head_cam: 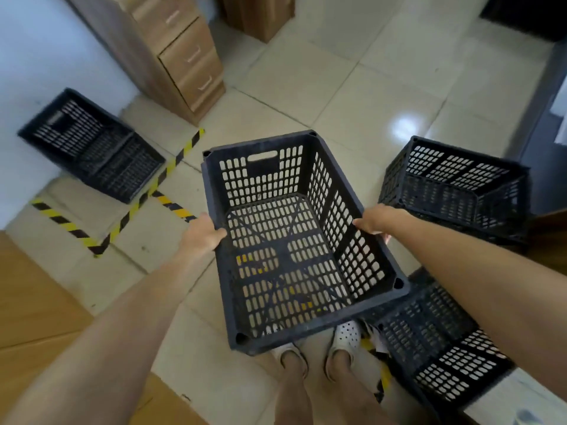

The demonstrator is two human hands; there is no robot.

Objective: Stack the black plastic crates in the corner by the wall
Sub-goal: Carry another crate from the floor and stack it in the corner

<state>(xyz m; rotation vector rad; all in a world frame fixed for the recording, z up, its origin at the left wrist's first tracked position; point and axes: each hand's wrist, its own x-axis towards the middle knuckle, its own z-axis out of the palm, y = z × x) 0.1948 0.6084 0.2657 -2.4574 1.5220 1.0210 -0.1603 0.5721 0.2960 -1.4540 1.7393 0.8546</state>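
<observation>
Head view: my left hand and right hand clamp the crate by its long rims; it looks stiff, light.

Your count: four black crates, two hands.

You hold one crate at centre frame with your left hand and right hand; one crate sits upper left, one right, one lower right. One wooden drawer cabinet stands at top.

We see pale tiled floor bearing black crates at nine, three and five o'clock.
</observation>
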